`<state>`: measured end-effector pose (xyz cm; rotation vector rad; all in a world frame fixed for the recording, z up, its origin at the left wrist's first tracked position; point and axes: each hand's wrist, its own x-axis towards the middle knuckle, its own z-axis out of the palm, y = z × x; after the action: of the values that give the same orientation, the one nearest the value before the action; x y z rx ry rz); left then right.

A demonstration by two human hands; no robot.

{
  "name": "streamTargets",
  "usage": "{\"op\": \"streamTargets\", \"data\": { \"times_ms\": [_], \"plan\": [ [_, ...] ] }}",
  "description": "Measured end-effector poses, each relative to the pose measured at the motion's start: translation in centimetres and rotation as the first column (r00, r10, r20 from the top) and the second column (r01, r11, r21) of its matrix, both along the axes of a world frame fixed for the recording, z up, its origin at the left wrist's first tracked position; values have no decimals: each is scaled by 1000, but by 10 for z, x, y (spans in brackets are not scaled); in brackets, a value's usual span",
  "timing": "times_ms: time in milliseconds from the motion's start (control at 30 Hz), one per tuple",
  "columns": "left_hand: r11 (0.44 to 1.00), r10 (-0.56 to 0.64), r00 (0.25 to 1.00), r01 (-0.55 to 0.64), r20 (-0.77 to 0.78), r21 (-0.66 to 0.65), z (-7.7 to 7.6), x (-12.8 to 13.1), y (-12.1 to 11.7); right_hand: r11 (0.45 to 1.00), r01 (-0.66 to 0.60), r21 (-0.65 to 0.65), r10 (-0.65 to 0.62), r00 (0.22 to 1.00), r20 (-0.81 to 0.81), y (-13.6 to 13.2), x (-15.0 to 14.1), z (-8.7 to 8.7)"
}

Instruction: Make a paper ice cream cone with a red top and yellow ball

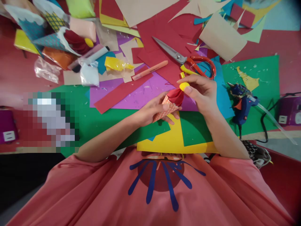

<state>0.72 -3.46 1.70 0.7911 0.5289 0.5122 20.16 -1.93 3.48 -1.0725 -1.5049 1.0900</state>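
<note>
My left hand is wrapped round a small paper cone with an orange-and-white lattice pattern. Folded red paper fills its mouth and rises to a point at the upper right. At that point my right hand pinches a small yellow oval piece between thumb and fingertips. The oval touches or nearly touches the red tip; I cannot tell if the two are joined. Just beyond my right hand lie scissors with red handles, blades pointing up and left.
A blue glue gun with a clear glue stick lies at right on green sheet. An orange marker, a yellow clay packet and coloured paper scraps lie ahead. Finished blue-patterned cones and clay bags crowd the upper left.
</note>
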Motion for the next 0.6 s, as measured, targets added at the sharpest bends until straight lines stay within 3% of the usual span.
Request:
{"op": "streamTargets", "data": {
  "times_ms": [133, 267, 367, 600],
  "plan": [
    [1000, 3, 1000, -3, 26, 22, 0, -1, 2, 999, -17, -33, 17, 1000, 5, 0, 1, -1],
    [979, 98, 995, -93, -22, 180, -2, -2, 1, 994, -76, -77, 68, 993, -101, 0, 4, -6],
    [934, 191, 976, -147, -108, 325, -4, -3, 1, 995, -66, -72, 61, 995, -73, -1, 1, -4],
    [897, 183, 969, -95, -167, 431, -7, -4, 1, 992, -49, -114, 47, 999, -19, -1, -5, 1]
  ]
}}
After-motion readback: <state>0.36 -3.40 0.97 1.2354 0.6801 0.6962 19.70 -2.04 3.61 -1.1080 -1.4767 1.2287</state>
